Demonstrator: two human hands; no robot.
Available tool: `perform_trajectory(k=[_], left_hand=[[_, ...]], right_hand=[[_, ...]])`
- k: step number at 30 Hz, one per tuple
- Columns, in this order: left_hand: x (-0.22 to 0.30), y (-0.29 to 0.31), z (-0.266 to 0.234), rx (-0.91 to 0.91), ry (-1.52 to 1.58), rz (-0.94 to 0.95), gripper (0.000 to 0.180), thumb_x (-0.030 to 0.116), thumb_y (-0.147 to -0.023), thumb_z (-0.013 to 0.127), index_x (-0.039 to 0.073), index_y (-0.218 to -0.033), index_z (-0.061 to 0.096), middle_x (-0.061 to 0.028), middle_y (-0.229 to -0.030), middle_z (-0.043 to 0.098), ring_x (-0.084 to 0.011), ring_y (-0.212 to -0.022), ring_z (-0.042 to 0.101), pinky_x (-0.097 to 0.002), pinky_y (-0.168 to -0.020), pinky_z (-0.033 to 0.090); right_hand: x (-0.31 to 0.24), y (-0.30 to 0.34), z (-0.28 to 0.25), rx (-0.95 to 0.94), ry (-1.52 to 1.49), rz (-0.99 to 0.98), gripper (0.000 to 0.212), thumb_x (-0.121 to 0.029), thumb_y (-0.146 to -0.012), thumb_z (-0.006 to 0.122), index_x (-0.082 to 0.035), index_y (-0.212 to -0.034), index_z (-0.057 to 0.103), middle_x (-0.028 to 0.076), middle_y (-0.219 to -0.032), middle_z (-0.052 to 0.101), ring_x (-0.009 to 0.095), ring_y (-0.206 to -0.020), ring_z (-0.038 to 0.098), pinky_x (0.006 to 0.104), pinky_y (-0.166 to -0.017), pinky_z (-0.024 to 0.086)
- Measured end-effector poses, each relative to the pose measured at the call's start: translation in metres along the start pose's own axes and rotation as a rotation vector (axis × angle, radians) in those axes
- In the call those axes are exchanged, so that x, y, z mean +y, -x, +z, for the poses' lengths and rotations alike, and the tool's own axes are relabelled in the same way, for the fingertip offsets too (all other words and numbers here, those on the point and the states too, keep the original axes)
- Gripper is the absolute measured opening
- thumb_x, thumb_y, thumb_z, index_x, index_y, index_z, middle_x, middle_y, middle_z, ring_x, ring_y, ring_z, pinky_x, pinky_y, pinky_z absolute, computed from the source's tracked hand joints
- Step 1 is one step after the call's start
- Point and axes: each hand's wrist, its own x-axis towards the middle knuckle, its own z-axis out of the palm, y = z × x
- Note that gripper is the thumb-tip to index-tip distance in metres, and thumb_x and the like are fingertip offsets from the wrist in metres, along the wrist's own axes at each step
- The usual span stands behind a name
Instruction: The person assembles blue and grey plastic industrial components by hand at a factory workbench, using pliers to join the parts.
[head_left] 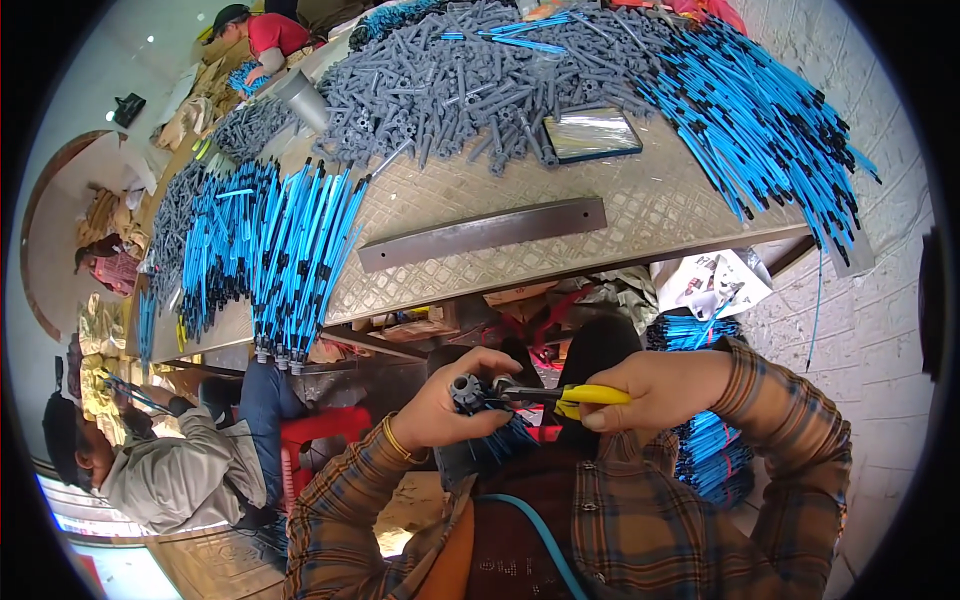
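Over my lap, my left hand (437,408) is closed around a grey ribbed plastic piece (466,391) with a round, toothed end. Thin blue strands (500,445) hang below that hand; whether they join the grey piece is hidden. My right hand (660,388) grips pliers (598,394) by their yellow handles. The pliers' metal jaws point left and reach the grey piece beside my left fingers. What lies between the jaws is too small to make out.
A patterned table (440,215) ahead carries a dark metal bar (485,235), a heap of grey plastic parts (450,75), a tray (593,135) and blue rods with black ends (760,120). Bundled blue rods (712,460) stand by my right arm. A person (185,470) sits at left.
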Motion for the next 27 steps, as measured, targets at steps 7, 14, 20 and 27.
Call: perform_trajectory(k=[7, 14, 20, 27], left_hand=[[0.001, 0.000, 0.004, 0.062, -0.158, 0.046, 0.046, -0.002, -0.069, 0.067, 0.003, -0.111, 0.049, -0.0045, -0.094, 0.056, -0.0108, -0.091, 0.054, -0.0258, -0.081, 0.043], [-0.002, 0.000, 0.009, 0.129, -0.159, 0.019, 0.045, -0.002, -0.069, 0.066, 0.003, -0.110, 0.049, -0.0044, -0.094, 0.055, -0.0102, -0.089, 0.053, -0.0253, -0.080, 0.044], [-0.001, 0.003, 0.006, 0.151, -0.144, 0.007, 0.044, -0.002, -0.070, 0.066, 0.004, -0.110, 0.049, -0.0045, -0.094, 0.056, -0.0101, -0.088, 0.054, -0.0248, -0.079, 0.044], [-0.005, 0.005, 0.001, 0.140, -0.138, 0.052, 0.043, 0.000, -0.070, 0.067, 0.003, -0.108, 0.049, -0.0054, -0.095, 0.057, -0.0109, -0.089, 0.056, -0.0255, -0.078, 0.046]], right_hand=[[-0.029, 0.005, -0.007, -0.033, 0.179, 0.061, 0.035, -0.035, -0.089, 0.049, -0.001, -0.096, 0.056, 0.016, -0.073, 0.059, 0.029, -0.068, 0.058, 0.0375, -0.062, 0.044], [-0.041, 0.005, -0.006, -0.020, 0.363, 0.131, 0.037, -0.036, -0.088, 0.049, 0.000, -0.094, 0.056, 0.019, -0.074, 0.060, 0.035, -0.072, 0.059, 0.0411, -0.062, 0.044], [-0.026, 0.000, 0.001, 0.043, 0.243, 0.063, 0.036, -0.035, -0.088, 0.048, 0.000, -0.095, 0.056, 0.017, -0.073, 0.060, 0.031, -0.069, 0.060, 0.0395, -0.062, 0.045], [-0.011, -0.006, 0.003, -0.027, 0.001, 0.118, 0.034, -0.034, -0.090, 0.050, -0.003, -0.104, 0.055, 0.011, -0.077, 0.061, 0.023, -0.070, 0.061, 0.0339, -0.064, 0.048]])
